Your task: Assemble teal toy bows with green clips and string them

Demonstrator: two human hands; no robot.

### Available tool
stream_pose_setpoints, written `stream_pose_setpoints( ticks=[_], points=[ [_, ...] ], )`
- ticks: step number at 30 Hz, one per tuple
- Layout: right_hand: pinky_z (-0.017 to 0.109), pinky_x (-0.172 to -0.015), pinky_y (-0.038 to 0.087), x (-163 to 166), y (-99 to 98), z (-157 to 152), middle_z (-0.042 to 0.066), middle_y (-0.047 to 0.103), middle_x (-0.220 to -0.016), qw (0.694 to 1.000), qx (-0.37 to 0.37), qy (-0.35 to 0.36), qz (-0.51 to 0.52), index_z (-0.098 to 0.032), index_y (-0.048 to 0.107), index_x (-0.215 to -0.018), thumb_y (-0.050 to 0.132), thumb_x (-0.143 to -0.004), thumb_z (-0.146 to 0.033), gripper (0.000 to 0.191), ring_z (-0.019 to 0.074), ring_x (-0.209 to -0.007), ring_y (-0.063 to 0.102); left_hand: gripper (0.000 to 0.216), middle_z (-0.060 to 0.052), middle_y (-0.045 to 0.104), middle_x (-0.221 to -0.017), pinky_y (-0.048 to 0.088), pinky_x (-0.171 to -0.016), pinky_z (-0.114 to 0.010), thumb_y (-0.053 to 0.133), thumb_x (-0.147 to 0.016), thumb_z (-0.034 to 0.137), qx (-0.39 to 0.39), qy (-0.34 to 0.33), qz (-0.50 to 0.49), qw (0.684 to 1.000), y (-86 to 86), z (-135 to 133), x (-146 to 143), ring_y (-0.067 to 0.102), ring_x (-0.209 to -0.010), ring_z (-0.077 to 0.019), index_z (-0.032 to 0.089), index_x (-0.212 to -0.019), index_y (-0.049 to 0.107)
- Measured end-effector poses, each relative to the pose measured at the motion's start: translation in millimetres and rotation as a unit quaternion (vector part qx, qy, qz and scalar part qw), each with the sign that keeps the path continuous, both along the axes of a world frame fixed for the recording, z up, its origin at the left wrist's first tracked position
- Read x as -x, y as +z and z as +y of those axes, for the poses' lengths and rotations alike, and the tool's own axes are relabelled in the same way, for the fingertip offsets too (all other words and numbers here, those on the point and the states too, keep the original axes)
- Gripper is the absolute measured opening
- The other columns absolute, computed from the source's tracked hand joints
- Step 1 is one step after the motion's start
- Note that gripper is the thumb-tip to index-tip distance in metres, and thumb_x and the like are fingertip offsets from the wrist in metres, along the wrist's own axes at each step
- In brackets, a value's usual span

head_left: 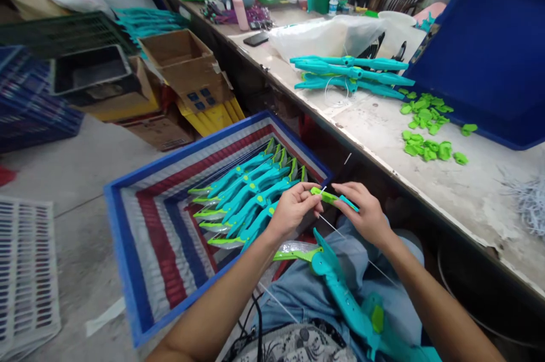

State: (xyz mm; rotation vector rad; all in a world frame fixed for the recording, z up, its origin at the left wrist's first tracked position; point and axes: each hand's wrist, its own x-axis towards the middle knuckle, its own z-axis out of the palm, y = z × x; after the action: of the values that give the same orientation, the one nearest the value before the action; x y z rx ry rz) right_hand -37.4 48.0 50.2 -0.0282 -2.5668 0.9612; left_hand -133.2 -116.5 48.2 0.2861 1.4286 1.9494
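Observation:
A teal toy bow with a green-and-silver limb lies across my lap, its lower end running out of the frame. Above it, my left hand pinches one end of a narrow green piece. My right hand grips the other end, where a bit of teal shows beneath the fingers. A thin white string passes by the green piece and stretches down over my jeans. Whether the green piece joins the bow on my lap is hidden.
A blue-rimmed crate at my left holds several similar bows. On the worktable lie stacked teal bow bodies, loose green parts and a phone. A large blue bin stands at right, cardboard boxes at left.

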Motion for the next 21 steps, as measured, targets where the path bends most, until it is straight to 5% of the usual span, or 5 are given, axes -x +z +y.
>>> stream_pose_setpoints(
  ticks=[5,10,13,17,21],
  points=[
    [0.027,-0.068,0.049,41.5,12.0,-9.5,0.002,0.066,-0.077,0.992,0.082,0.092,-0.010,-0.019,0.066,-0.082,0.058,-0.090,-0.033,0.018,0.0146,-0.073,0.061,0.046,0.001,0.064,-0.055,0.045,-0.051,-0.023,0.078,-0.066,0.045,0.005,-0.010,-0.006,1.000,-3.8,-7.8,2.9,0.056,-0.046,-0.0102,0.014,-0.093,0.059],
    [0.028,-0.065,0.045,41.1,14.5,-16.6,0.002,0.062,-0.071,0.992,-0.001,0.127,-0.003,-0.019,0.060,-0.073,0.054,-0.091,-0.027,0.020,0.0153,-0.071,0.055,0.043,0.003,0.061,-0.058,0.047,-0.054,-0.027,0.076,-0.067,0.046,0.028,-0.033,-0.004,0.999,-13.9,-8.8,2.3,0.057,-0.050,-0.0129,0.017,-0.092,0.056],
    [0.028,-0.065,0.044,47.2,13.5,-9.4,0.002,0.060,-0.069,0.993,-0.024,0.118,-0.003,-0.020,0.058,-0.070,0.053,-0.090,-0.026,0.021,0.0160,-0.071,0.054,0.026,-0.003,0.064,-0.076,0.048,-0.064,-0.029,0.073,-0.071,0.038,0.093,0.038,0.120,0.988,-19.5,-6.2,-3.5,0.062,-0.072,-0.0182,0.018,-0.080,0.060],
    [0.029,-0.066,0.046,71.3,13.9,35.9,0.002,0.061,-0.071,0.995,0.020,-0.089,0.033,-0.019,0.061,-0.072,0.059,-0.083,-0.031,0.016,0.0161,-0.069,0.056,0.008,-0.005,0.065,-0.094,0.046,-0.083,-0.031,0.059,-0.084,0.026,0.092,0.118,0.236,0.960,-22.8,-2.6,-15.3,0.060,-0.090,-0.0183,0.020,-0.087,0.063],
    [0.032,-0.067,0.050,83.3,24.3,48.1,0.000,0.060,-0.070,0.937,0.095,-0.307,0.141,-0.019,0.061,-0.077,0.060,-0.081,-0.036,0.017,0.0172,-0.069,0.059,0.016,-0.006,0.064,-0.087,0.046,-0.083,-0.031,0.057,-0.085,0.029,0.027,0.049,0.250,0.967,-20.5,1.8,-13.7,0.059,-0.086,-0.0183,0.019,-0.081,0.070]
  ],
)
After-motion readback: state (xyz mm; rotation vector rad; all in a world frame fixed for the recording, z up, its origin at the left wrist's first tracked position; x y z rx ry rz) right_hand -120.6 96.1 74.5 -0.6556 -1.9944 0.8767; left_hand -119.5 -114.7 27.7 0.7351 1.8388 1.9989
